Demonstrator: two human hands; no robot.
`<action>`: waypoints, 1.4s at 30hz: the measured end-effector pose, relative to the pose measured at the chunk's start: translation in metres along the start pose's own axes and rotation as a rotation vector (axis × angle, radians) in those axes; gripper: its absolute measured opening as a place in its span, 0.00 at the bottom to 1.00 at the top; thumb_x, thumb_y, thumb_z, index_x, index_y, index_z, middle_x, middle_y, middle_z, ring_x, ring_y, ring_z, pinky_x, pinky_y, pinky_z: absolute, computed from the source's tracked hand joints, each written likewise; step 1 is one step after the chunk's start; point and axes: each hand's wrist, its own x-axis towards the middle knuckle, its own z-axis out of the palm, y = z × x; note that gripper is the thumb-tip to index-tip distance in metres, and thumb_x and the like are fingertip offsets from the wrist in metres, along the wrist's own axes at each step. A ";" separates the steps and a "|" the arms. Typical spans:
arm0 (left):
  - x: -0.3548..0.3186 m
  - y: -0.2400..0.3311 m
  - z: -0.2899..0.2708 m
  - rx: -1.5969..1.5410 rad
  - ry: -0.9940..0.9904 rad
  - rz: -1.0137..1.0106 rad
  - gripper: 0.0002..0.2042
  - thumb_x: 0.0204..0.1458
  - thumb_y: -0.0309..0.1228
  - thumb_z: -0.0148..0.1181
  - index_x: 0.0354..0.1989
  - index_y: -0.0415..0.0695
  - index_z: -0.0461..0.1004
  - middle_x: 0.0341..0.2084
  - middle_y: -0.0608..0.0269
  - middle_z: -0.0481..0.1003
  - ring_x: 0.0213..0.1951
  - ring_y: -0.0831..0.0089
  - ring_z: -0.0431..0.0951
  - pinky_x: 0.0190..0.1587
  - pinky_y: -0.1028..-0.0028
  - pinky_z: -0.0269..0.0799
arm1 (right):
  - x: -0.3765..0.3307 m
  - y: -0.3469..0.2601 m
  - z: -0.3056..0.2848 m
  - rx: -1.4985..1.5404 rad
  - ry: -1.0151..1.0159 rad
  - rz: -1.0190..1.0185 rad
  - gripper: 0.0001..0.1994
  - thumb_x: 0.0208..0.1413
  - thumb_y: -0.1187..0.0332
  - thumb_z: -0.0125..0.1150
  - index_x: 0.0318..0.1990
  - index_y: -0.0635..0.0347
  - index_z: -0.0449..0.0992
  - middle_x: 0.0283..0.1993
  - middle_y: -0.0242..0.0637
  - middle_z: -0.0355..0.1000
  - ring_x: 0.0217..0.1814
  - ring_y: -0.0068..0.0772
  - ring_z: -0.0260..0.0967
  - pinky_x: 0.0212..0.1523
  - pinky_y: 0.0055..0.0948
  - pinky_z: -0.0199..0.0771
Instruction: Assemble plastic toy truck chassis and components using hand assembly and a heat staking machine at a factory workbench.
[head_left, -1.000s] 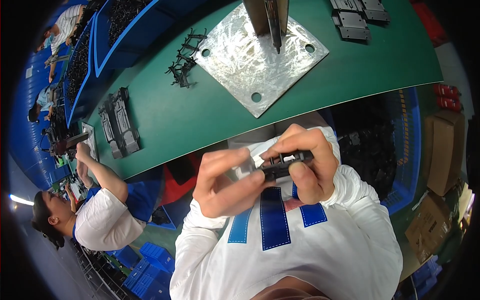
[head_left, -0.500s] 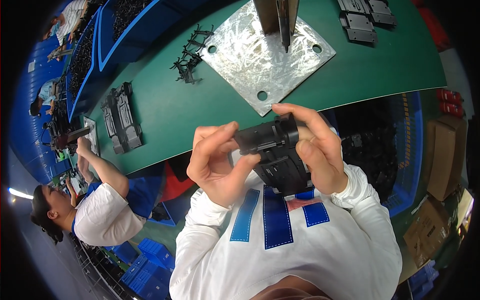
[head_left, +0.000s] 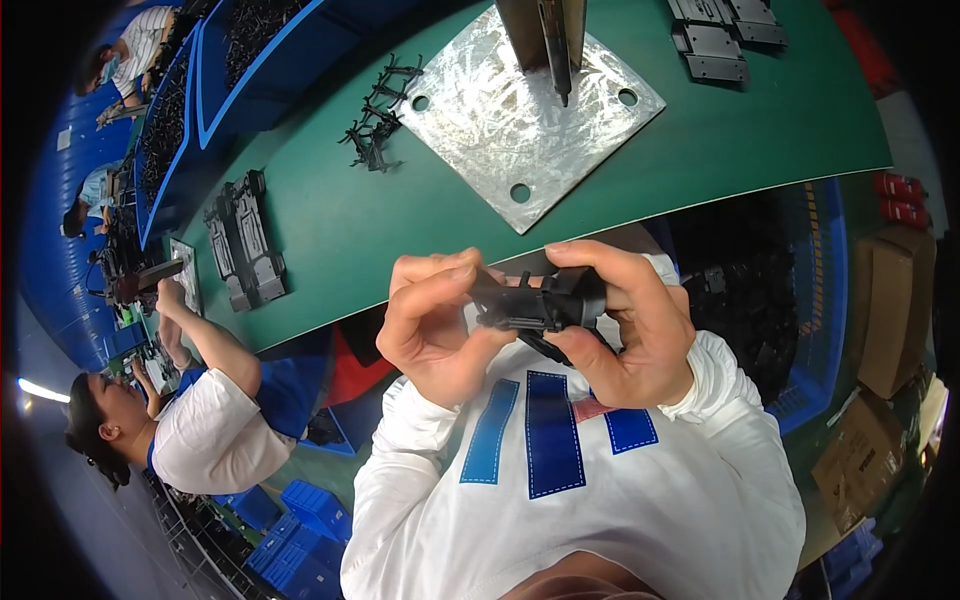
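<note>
Head view
Left hand (head_left: pixel 435 325): raised in front of the chest, off the bench, fingers curled, thumb and fingertips pinching the left end of the black plastic part (head_left: pixel 535 305); grip closed on it.
Right hand (head_left: pixel 625 325): raised beside the left, fingers wrapped over the top of the part's right end, thumb underneath; grip closed on it.
Black plastic part: held crosswise between both hands, in the air just off the near edge of the bench (head_left: pixel 330 230), its middle bare between the two grips, a dark flap hanging below it against the white shirt.
Metal plate (head_left: pixel 500 130): square, with holes at its corners, lying cornerwise on the bench toward the far edge, an upright post (head_left: pixel 545 30) standing on it.
Small black pieces (head_left: pixel 378 125): a loose cluster just beside the plate's left corner.
Black flat parts (head_left: pixel 245 240): stacked near the left end of the bench.
More flat parts (head_left: pixel 725 35): at the far right corner.
Other person (head_left: pixel 200 430): seated at the left, one arm reaching up to the bench end.
</note>
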 end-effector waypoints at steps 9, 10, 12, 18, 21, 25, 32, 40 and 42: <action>-0.001 0.001 0.000 0.089 -0.014 0.039 0.26 0.34 0.16 0.74 0.46 0.38 0.73 0.43 0.55 0.70 0.41 0.64 0.77 0.47 0.67 0.75 | 0.007 -0.001 -0.007 0.163 -0.020 0.073 0.25 0.55 0.69 0.64 0.55 0.74 0.62 0.44 0.48 0.76 0.43 0.33 0.78 0.44 0.22 0.74; -0.001 0.000 0.000 0.115 -0.006 0.049 0.26 0.33 0.17 0.75 0.46 0.38 0.74 0.42 0.55 0.71 0.41 0.65 0.77 0.47 0.67 0.75 | 0.008 -0.002 -0.005 0.139 0.015 0.092 0.25 0.55 0.69 0.66 0.54 0.73 0.63 0.44 0.48 0.76 0.43 0.31 0.78 0.42 0.21 0.75; -0.001 -0.001 -0.001 0.144 0.002 0.060 0.26 0.33 0.18 0.75 0.45 0.38 0.75 0.42 0.55 0.72 0.41 0.65 0.77 0.47 0.67 0.75 | 0.007 -0.004 -0.004 0.116 0.030 0.117 0.24 0.54 0.69 0.66 0.53 0.73 0.63 0.44 0.48 0.75 0.42 0.30 0.78 0.41 0.20 0.75; 0.006 0.002 -0.006 0.130 -0.080 0.009 0.29 0.33 0.22 0.77 0.49 0.35 0.74 0.43 0.49 0.73 0.41 0.65 0.78 0.44 0.71 0.79 | 0.007 -0.006 -0.004 0.123 0.055 0.162 0.22 0.55 0.71 0.65 0.53 0.72 0.64 0.41 0.47 0.76 0.40 0.27 0.77 0.39 0.18 0.74; 0.008 0.003 -0.008 0.170 -0.125 0.039 0.29 0.33 0.22 0.77 0.49 0.33 0.74 0.44 0.48 0.73 0.41 0.65 0.78 0.42 0.72 0.80 | 0.008 -0.008 -0.004 0.156 0.059 0.186 0.22 0.55 0.72 0.65 0.53 0.72 0.64 0.39 0.46 0.77 0.40 0.26 0.77 0.39 0.17 0.74; 0.007 0.002 -0.008 0.164 -0.105 0.045 0.29 0.33 0.23 0.77 0.48 0.33 0.74 0.43 0.48 0.74 0.41 0.65 0.79 0.42 0.72 0.79 | 0.009 -0.009 -0.004 0.144 0.053 0.171 0.22 0.55 0.71 0.65 0.53 0.73 0.64 0.38 0.46 0.77 0.40 0.26 0.77 0.38 0.17 0.74; 0.003 0.003 -0.009 0.231 -0.093 0.057 0.27 0.34 0.21 0.77 0.47 0.34 0.74 0.43 0.49 0.74 0.41 0.66 0.79 0.45 0.70 0.78 | 0.009 -0.009 -0.003 0.123 0.067 0.160 0.22 0.54 0.71 0.65 0.52 0.73 0.65 0.40 0.46 0.76 0.39 0.28 0.78 0.38 0.18 0.75; -0.001 0.005 -0.007 0.040 -0.055 -0.037 0.24 0.35 0.15 0.73 0.45 0.36 0.73 0.43 0.53 0.71 0.46 0.66 0.76 0.49 0.68 0.76 | 0.009 -0.011 -0.004 0.053 0.034 0.103 0.22 0.53 0.69 0.67 0.50 0.73 0.66 0.42 0.46 0.75 0.40 0.31 0.79 0.38 0.20 0.76; 0.001 0.008 -0.006 0.027 -0.052 -0.079 0.24 0.36 0.14 0.72 0.45 0.37 0.73 0.43 0.53 0.71 0.46 0.66 0.76 0.50 0.68 0.75 | 0.008 -0.011 -0.004 0.052 0.032 0.102 0.22 0.53 0.70 0.67 0.50 0.73 0.67 0.42 0.46 0.75 0.41 0.31 0.79 0.38 0.20 0.76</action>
